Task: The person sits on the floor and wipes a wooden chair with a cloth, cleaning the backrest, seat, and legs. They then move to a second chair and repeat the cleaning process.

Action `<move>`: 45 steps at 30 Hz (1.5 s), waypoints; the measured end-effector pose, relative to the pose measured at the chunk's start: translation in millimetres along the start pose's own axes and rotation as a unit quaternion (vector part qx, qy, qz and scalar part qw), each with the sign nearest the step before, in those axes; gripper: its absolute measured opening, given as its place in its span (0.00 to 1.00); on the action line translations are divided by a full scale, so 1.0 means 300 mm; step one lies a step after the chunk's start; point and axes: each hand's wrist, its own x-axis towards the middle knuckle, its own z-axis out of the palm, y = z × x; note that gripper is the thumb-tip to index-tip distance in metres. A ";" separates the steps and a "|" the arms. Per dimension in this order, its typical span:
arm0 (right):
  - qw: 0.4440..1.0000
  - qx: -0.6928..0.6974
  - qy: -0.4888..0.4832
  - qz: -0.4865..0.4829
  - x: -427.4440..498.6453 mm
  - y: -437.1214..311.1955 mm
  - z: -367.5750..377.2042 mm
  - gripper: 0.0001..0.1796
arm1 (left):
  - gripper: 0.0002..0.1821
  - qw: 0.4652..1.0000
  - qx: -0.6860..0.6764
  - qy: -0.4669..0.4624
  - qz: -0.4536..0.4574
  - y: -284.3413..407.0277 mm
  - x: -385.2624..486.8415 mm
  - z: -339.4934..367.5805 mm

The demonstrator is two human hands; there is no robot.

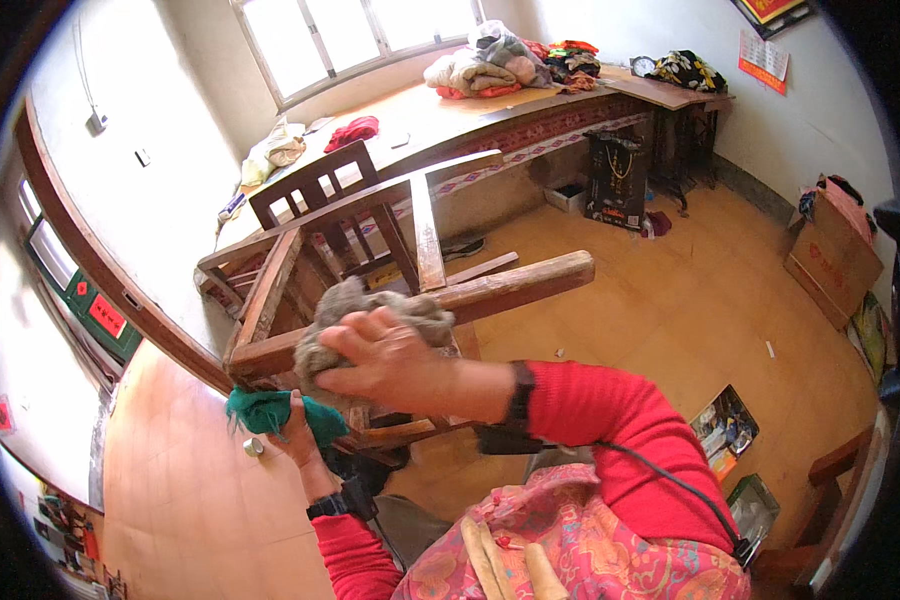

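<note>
A worn wooden chair frame [521,285] lies tipped before me, its legs pointing right and away. My right hand [390,364] presses a grey-brown rag [345,304] onto the frame's near rail, fingers closed over the cloth. Lower left, my left hand [298,435] grips a teal cloth [266,411] at the frame's near corner; the thumb shows, while the fingers are largely hidden. Behind the frame stands a second dark wooden chair [367,157] with a slatted back, against the long table.
A long table [420,142] under the window holds clothes and bags. A black box [613,180] stands beneath it, a cardboard box [832,259] by the right wall. Open tins [725,427] of small items lie on the floor at right. A small round metal item [253,447] sits left of my left hand.
</note>
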 end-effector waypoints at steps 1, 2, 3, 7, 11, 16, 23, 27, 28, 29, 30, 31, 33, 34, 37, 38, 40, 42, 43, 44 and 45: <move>1.000 -0.010 -0.010 0.010 -0.038 0.029 -0.064 0.10 | 0.32 1.000 -0.012 0.005 -0.022 -0.005 -0.004 0.001; 0.999 -0.023 -0.037 0.023 -0.080 0.055 -0.136 0.09 | 0.31 0.999 0.006 0.025 -0.025 -0.009 -0.008 0.003; 0.998 -0.040 -0.029 0.032 -0.118 0.076 -0.212 0.10 | 0.30 0.999 0.017 0.042 -0.023 -0.012 -0.013 0.007; 0.979 -0.170 -0.025 0.112 -0.282 0.166 -0.514 0.17 | 0.30 0.994 0.062 0.044 -0.075 0.009 -0.038 0.030; 0.940 -0.247 0.080 0.221 -0.371 0.254 -0.607 0.22 | 0.27 0.998 0.029 0.023 -0.060 0.059 -0.085 0.060; 0.940 -0.220 0.121 0.230 -0.312 0.245 -0.387 0.21 | 0.26 0.999 -0.028 -0.003 0.028 0.067 -0.111 0.092; 0.955 -0.177 0.108 0.211 -0.163 0.205 -0.140 0.18 | 0.26 0.995 -0.098 -0.014 0.017 0.037 -0.131 0.170; 0.958 -0.148 0.118 0.214 -0.156 0.234 -0.150 0.20 | 0.27 0.992 -0.106 -0.008 0.062 0.017 -0.136 0.200; 0.956 -0.152 0.115 0.222 -0.161 0.235 -0.145 0.20 | 0.27 0.995 -0.095 -0.010 0.037 0.009 -0.142 0.197; 0.954 -0.154 0.121 0.225 -0.172 0.235 -0.137 0.19 | 0.27 0.974 -0.221 -0.013 -0.040 -0.001 -0.141 0.204; 0.955 -0.159 0.124 0.216 -0.179 0.238 -0.129 0.19 | 0.24 0.948 -0.311 -0.020 -0.065 -0.008 -0.143 0.201; 0.954 -0.152 0.132 0.224 -0.189 0.240 -0.123 0.19 | 0.22 0.916 -0.388 -0.026 -0.100 -0.010 -0.144 0.196; 0.955 -0.134 0.138 0.227 -0.206 0.250 -0.135 0.20 | 0.23 0.961 -0.271 -0.035 -0.031 0.000 -0.147 0.184; 0.959 -0.099 0.131 0.232 -0.213 0.257 -0.147 0.20 | 0.24 0.977 -0.211 -0.033 0.004 0.013 -0.148 0.176; 0.954 0.008 0.111 0.278 -0.233 0.271 -0.239 0.19 | 0.27 0.995 -0.088 -0.035 0.017 0.098 -0.124 0.114; 0.943 0.021 0.144 0.298 -0.244 0.262 -0.270 0.19 | 0.27 0.996 -0.043 -0.031 0.071 0.136 -0.093 0.078; 0.920 0.033 0.228 0.318 -0.254 0.243 -0.306 0.19 | 0.21 0.987 0.024 0.038 0.152 0.211 0.014 0.046; 0.939 -0.033 0.197 0.278 -0.257 0.219 -0.289 0.19 | 0.17 0.995 -0.026 0.048 0.088 0.275 0.147 0.035; 0.950 -0.063 0.186 0.244 -0.256 0.206 -0.261 0.18 | 0.19 0.990 -0.033 0.034 0.135 0.299 0.227 0.048; 0.955 -0.087 0.168 0.231 -0.249 0.198 -0.221 0.18 | 0.21 0.995 -0.028 -0.028 0.087 0.328 0.309 0.056; 0.960 -0.111 0.147 0.212 -0.236 0.194 -0.166 0.18 | 0.25 0.994 -0.071 -0.082 0.033 0.336 0.351 0.087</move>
